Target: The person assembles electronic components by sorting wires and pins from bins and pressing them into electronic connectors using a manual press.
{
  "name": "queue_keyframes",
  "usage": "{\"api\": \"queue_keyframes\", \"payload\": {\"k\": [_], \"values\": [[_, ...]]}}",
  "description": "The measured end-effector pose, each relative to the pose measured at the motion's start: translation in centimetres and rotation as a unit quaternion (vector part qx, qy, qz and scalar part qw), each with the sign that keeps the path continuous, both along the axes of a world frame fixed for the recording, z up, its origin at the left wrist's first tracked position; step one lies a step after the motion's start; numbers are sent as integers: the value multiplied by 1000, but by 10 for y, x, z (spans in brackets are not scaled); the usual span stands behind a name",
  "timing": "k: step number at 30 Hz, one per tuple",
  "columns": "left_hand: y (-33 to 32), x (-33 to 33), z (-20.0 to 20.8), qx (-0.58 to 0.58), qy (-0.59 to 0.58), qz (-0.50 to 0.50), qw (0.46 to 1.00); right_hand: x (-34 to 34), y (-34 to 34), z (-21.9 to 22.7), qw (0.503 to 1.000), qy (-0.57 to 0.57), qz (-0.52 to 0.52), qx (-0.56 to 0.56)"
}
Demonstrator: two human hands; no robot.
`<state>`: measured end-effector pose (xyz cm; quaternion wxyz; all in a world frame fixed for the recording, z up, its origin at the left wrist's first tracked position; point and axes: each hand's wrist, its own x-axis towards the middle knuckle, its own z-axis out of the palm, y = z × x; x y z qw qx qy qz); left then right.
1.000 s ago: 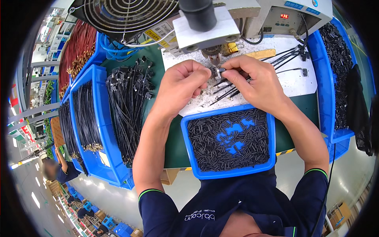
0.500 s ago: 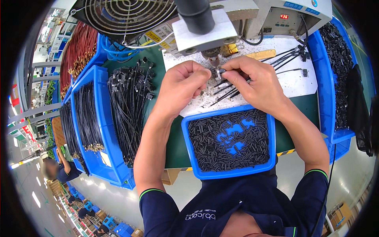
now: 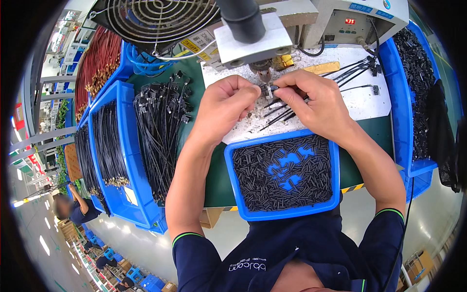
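Observation:
My left hand [image 3: 227, 108] is closed in a pinch under the bench machine's metal tip [image 3: 264, 74]. What sits between its fingertips is mostly hidden. Across from it, my right hand [image 3: 314, 102] pinches a small dark piece between thumb and forefinger. A small silvery part [image 3: 269, 92] shows in the gap between both hands, right below the tip. Black cables [image 3: 278, 116] lie on the white board [image 3: 243, 132] beneath my right hand. Nearer my body is a blue tray [image 3: 229, 168] of short black tube pieces [image 3: 272, 197].
Black cables with connectors [image 3: 163, 102] lie at left beside blue bins [image 3: 127, 131] of cables. A fan guard [image 3: 160, 19] and a control box [image 3: 350, 24] stand behind. At right, a blue bin [image 3: 401, 92] holds small black parts. Several people are in the left background.
The machine's tip seems a little higher above the silvery part. Both hands keep nearly the same place and pinch.

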<state>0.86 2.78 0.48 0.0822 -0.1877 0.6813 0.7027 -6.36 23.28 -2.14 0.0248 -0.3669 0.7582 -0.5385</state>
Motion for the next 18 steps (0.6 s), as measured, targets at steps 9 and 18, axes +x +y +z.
{"api": "queue_keyframes", "payload": {"k": [9, 18], "values": [[0, 0, 0, -10, -2, -1, 1000, 0, 0, -1, 1000, 7, -4, -4], [5, 0, 5, -10, -4, 3, 1000, -1, 1, -3, 1000, 10, -9, -5]]}}
